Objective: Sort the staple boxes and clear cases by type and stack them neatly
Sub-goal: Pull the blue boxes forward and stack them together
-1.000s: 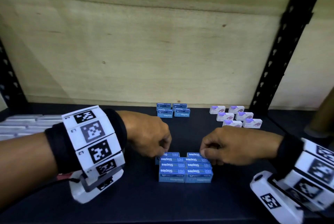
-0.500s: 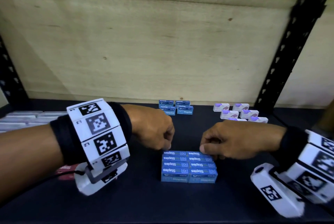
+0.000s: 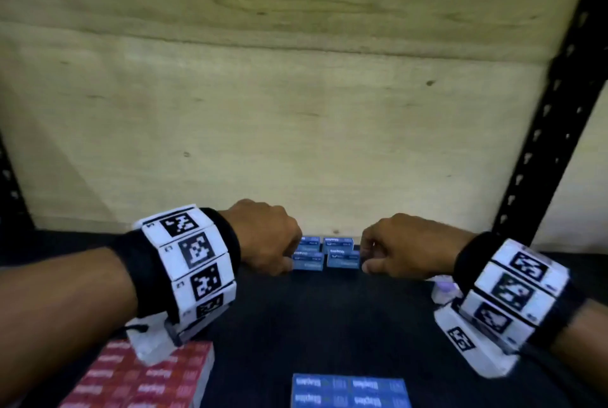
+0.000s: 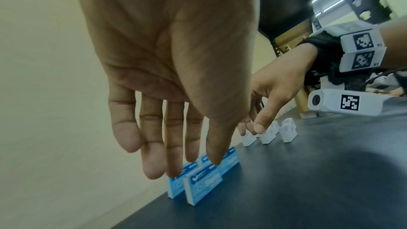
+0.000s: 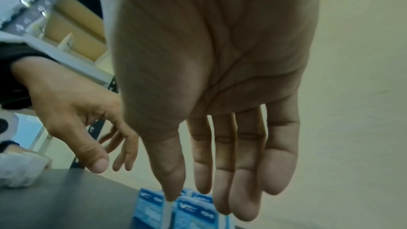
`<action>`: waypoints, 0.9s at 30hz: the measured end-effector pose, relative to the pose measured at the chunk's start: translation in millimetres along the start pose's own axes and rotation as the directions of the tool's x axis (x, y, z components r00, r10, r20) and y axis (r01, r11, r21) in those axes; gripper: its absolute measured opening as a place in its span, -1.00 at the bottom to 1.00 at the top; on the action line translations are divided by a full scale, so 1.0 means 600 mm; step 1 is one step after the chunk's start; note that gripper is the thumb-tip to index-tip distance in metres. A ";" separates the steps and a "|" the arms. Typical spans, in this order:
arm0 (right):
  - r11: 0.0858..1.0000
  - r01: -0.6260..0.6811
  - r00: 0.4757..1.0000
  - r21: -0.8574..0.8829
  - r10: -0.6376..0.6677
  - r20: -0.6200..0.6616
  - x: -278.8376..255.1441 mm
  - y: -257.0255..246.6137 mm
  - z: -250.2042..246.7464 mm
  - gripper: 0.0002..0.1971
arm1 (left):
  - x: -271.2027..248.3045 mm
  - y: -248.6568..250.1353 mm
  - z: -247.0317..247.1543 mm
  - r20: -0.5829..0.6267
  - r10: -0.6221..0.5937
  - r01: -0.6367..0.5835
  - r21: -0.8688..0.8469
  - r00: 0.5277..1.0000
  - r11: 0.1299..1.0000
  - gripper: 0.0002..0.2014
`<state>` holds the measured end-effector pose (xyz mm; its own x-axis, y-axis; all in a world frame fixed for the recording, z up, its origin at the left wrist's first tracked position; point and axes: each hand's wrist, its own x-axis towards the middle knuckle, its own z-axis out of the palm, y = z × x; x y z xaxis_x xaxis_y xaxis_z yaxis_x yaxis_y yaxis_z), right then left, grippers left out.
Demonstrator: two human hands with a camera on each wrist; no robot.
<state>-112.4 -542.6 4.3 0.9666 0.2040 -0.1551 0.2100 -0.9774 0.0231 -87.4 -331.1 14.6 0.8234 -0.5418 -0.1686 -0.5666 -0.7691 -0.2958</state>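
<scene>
Left hand [image 3: 266, 238]: our grip loose, fingers straight, nothing held (just beside the blue boxes [image 3: 324, 253])
Right hand [image 3: 404, 249]: our grip likewise loose, holding nothing

Left hand [image 3: 266, 239] and right hand [image 3: 408, 248]: off the near blue stack [image 3: 350, 391], now at either side of the 4 blue boxes [image 3: 324, 253] by the back wall, fingers extended, holding nothing.

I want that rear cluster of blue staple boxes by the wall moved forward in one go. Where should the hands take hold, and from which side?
Grip the blue staple boxes by their two outer short ends, left hand from the left, right hand from the right, squeezing inward. They sit as loose side-by-side pairs close to the back wall, so there is probably no room behind, and end pressure should keep them together.
</scene>
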 end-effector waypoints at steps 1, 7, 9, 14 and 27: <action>1.000 -0.012 1.000 -0.021 0.012 0.011 0.013 0.002 -0.004 -0.80 | 0.012 -0.004 -0.001 0.006 -0.005 0.005 0.005 1.000 1.000 -0.71; 0.996 -0.025 0.995 -0.085 0.033 0.095 0.075 0.003 -0.013 -0.66 | 0.071 -0.019 -0.004 0.078 0.033 -0.028 -0.061 0.996 0.998 -0.62; 0.996 -0.022 0.992 -0.090 0.033 0.125 0.089 0.003 -0.013 -0.66 | 0.086 -0.020 -0.005 0.109 0.055 -0.047 -0.079 0.993 0.996 -0.60; 0.998 0.015 0.991 -0.059 -0.007 0.133 0.111 0.002 -0.005 -0.76 | 0.106 -0.015 0.000 0.144 0.079 -0.063 -0.109 0.986 0.992 -0.70; 0.998 0.070 0.988 -0.007 -0.068 0.137 0.069 0.001 -0.005 -0.81 | 0.084 0.001 -0.001 0.132 0.104 -0.085 -0.147 0.986 0.986 -0.79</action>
<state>-71.8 -534.9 1.0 0.9209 0.2607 -0.2899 0.2779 -0.9604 0.0194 -46.2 -358.8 6.7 0.7567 -0.5694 -0.3214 -0.6325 -0.7619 -0.1395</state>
